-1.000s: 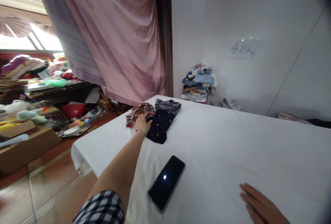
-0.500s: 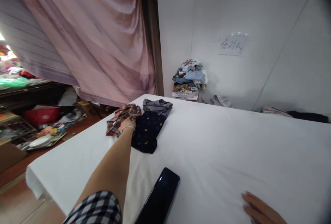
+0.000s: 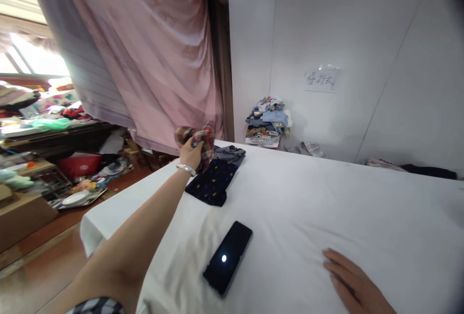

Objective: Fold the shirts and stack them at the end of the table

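Observation:
My left hand (image 3: 192, 153) is closed on a red and brown plaid shirt (image 3: 207, 141), lifted above the far left end of the table. Just under and beside it lies a dark navy garment (image 3: 212, 183) with small blue and yellow spots. A crumpled grey garment (image 3: 230, 153) sits behind that one. My right hand (image 3: 351, 278) rests at the near right with its fingers stretched out over the white cloth, holding nothing. Between my two hands a black phone (image 3: 228, 256) lies flat, a white spot glowing on its face.
A white cloth covers the table (image 3: 290, 198). Beyond its far edge stands a pile of folded clothes (image 3: 270, 118) by the white wall. A pink curtain (image 3: 155, 53) hangs at the left. Cardboard boxes (image 3: 25, 217) and clutter fill the floor on the left.
My left hand has raised the plaid shirt off the table, up and slightly right. The view has shifted, so the whole phone now shows. My right hand stays spread near the table.

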Action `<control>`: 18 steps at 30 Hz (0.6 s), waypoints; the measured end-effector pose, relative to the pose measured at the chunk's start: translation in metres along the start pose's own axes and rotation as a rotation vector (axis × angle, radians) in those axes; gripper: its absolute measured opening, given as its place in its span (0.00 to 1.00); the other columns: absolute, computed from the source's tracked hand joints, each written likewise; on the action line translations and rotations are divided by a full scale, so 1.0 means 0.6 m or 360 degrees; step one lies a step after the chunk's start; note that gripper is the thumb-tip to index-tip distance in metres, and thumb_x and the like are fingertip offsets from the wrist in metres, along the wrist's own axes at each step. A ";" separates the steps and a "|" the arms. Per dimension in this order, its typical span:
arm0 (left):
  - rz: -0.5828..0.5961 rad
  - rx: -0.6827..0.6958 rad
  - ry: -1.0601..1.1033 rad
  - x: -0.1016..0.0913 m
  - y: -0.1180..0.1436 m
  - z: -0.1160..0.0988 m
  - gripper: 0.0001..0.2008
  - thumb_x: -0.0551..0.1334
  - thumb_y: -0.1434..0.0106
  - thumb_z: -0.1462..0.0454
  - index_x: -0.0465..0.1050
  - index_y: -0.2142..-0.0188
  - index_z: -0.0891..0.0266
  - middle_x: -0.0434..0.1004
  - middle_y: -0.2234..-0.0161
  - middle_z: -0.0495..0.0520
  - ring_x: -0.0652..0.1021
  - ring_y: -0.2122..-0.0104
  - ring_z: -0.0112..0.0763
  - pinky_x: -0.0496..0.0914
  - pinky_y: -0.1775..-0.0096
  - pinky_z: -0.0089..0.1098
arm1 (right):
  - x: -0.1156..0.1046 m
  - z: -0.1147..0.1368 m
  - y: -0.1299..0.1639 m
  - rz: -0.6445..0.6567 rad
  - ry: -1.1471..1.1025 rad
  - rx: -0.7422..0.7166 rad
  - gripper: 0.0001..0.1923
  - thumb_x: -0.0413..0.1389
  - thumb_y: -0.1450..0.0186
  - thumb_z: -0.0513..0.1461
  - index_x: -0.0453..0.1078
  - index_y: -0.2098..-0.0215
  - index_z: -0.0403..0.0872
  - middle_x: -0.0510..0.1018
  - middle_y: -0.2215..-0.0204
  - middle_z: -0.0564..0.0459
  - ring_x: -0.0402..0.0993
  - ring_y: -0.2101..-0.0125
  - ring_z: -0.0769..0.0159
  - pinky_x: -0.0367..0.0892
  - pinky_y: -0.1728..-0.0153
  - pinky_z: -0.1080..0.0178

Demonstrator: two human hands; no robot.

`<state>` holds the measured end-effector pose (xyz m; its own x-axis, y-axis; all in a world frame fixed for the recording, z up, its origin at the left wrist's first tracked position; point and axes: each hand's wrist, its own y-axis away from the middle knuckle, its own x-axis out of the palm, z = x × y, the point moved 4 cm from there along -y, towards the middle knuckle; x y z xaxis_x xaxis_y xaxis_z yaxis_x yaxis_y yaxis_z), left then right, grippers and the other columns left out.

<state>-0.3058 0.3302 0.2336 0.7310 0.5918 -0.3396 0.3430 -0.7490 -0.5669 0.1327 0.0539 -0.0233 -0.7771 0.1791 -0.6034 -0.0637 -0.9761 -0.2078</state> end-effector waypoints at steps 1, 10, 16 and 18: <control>0.0134 0.0125 0.0092 0.016 0.031 -0.036 0.19 0.57 0.41 0.59 0.71 0.52 0.64 0.79 0.61 0.52 0.77 0.63 0.33 0.71 0.57 0.31 | -0.004 0.009 -0.004 0.0013 -0.0084 0.0044 0.20 0.55 0.40 0.50 0.75 0.53 0.54 0.69 0.43 0.52 0.62 0.42 0.52 0.55 0.40 0.47; 0.1702 0.1076 -0.0049 0.169 0.520 -0.191 0.22 0.58 0.47 0.70 0.71 0.51 0.56 0.74 0.50 0.53 0.71 0.47 0.40 0.62 0.44 0.42 | -0.055 0.051 -0.019 -0.0288 -0.1751 0.0580 0.33 0.59 0.43 0.54 0.61 0.43 0.52 0.72 0.46 0.47 0.70 0.48 0.54 0.67 0.49 0.49; 0.1898 0.0885 -0.0223 0.186 0.634 -0.206 0.36 0.64 0.50 0.60 0.61 0.40 0.61 0.60 0.38 0.61 0.61 0.39 0.49 0.53 0.39 0.47 | -0.065 0.062 -0.018 -0.0403 -0.1944 0.0457 0.27 0.64 0.46 0.45 0.66 0.49 0.50 0.77 0.52 0.50 0.72 0.52 0.56 0.64 0.47 0.51; 0.1821 0.0724 -0.0215 0.183 0.620 -0.221 0.36 0.62 0.49 0.58 0.61 0.40 0.62 0.62 0.39 0.61 0.63 0.40 0.46 0.58 0.40 0.42 | -0.064 0.059 -0.020 -0.0448 -0.1967 0.0445 0.26 0.65 0.46 0.44 0.66 0.50 0.51 0.77 0.53 0.51 0.73 0.53 0.57 0.64 0.48 0.51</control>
<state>-0.0196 0.0770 0.0847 0.3993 -0.2885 -0.8703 -0.7085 -0.6995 -0.0932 0.1411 0.0546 0.0295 -0.7656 0.2957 0.5713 -0.3293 -0.9431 0.0468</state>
